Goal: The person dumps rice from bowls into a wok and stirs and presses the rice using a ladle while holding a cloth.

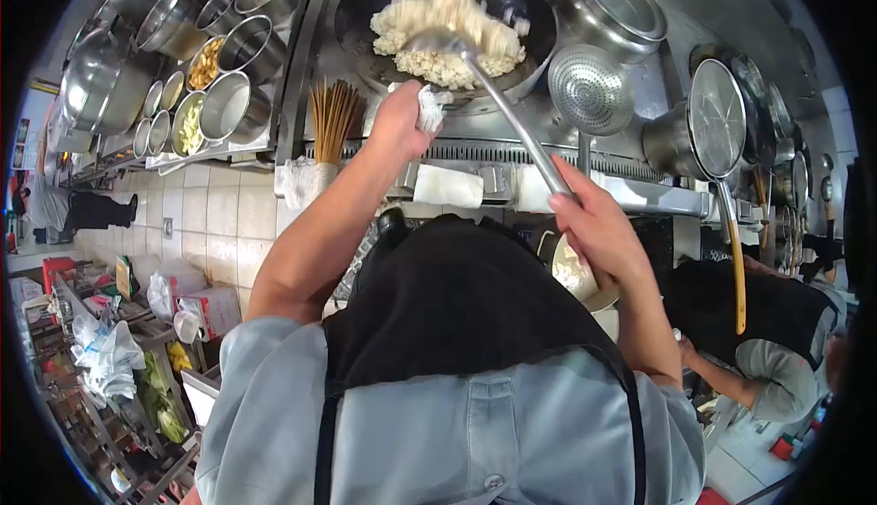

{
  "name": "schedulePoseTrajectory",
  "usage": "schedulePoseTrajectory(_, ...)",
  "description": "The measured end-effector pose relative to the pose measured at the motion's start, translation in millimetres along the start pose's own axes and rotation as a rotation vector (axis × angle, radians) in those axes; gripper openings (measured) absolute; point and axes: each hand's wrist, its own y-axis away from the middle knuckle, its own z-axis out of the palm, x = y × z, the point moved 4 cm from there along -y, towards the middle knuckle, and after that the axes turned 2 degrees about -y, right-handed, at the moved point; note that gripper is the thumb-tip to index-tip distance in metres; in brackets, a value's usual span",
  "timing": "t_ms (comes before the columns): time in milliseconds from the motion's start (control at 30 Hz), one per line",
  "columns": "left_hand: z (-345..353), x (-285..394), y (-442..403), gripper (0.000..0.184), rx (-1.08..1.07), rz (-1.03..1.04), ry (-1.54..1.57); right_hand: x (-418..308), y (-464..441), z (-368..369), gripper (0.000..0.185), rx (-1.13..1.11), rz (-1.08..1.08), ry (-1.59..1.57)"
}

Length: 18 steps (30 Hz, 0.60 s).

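Note:
Fried rice point(448, 26) fills the middle of a black wok point(539, 26), and part of it is blurred in mid-air toward the far rim. My left hand point(402, 121) is closed around a white cloth point(429, 110) at the wok's near edge; the wok rim or handle under the cloth is hidden. In my right hand point(598, 217) is the long metal handle of a ladle point(521, 126). Its bowl lies against the rice, left of the wok's middle.
Left of the stove stand metal pots and ingredient tins point(233, 108), beside a bamboo brush point(333, 121). A perforated skimmer point(592, 89) and a lidded pot point(612, 7) sit right of the wok. Farther right are a strainer point(717, 121) and a co-worker point(776, 359).

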Motion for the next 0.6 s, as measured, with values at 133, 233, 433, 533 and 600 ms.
schedulePoseTrajectory(133, 32.3, 11.1, 46.5, 0.019, -0.003, -0.178, -0.042, -18.3, 56.0, -34.7, 0.062, -0.101, 0.065, 0.018)
schedulePoseTrajectory(233, 33.5, 18.9, 45.7, 0.018, 0.099, -0.199, -0.113, -19.8, 35.1, -42.3, 0.061, -0.135, 0.145, 0.081)
schedulePoseTrajectory(433, -26.8, -59.7, -2.6, 0.017, -0.112, 0.045, 0.020, 31.7, -97.6, -17.1, 0.060, 0.284, -0.471, 0.561)
schedulePoseTrajectory(533, -36.2, -51.2, -9.1, 0.015, -0.130, 0.188, -0.049, 35.2, -88.0, -1.5, 0.059, 0.316, -0.607, 0.347)
schedulePoseTrajectory(600, -13.3, -17.5, -22.3, 0.013, -0.043, 0.063, 0.025, 31.9, -69.6, 3.1, 0.057, 0.113, -0.232, -0.113)
